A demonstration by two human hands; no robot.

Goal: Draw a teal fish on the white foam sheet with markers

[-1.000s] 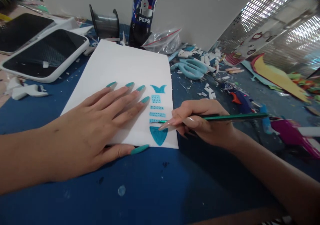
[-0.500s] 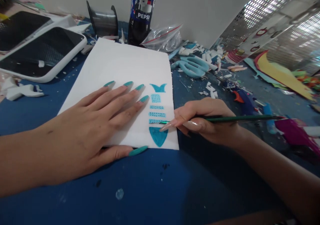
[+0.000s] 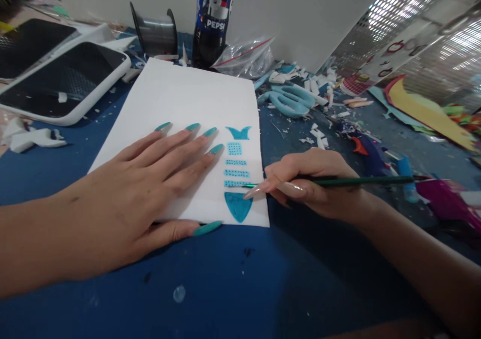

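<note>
My left hand (image 3: 150, 183) lies flat on a white sheet (image 3: 195, 93), fingers spread, with its thumb along the near edge. Blue shapes in a column run down the sheet's right side: a tail-like piece (image 3: 238, 133) at the top, several dotted bands (image 3: 236, 173) in the middle, and a solid rounded point (image 3: 239, 206) at the bottom. Pinched in my right hand (image 3: 308, 181) is a thin green paintbrush (image 3: 361, 180), held nearly level. Its tip is at the lowest dotted band; whether it touches cannot be made out.
Beyond the sheet stand a Pepsi bottle (image 3: 212, 25), a spool (image 3: 156, 33) and a plastic bag (image 3: 246, 58). Light-blue scissors (image 3: 289, 100) lie among white scraps at the right. Phones (image 3: 67, 83) are at the left. A magenta tool (image 3: 443, 201) lies far right.
My right hand and the paintbrush have shifted very slightly to the right. My left hand stays in place on the sheet.
</note>
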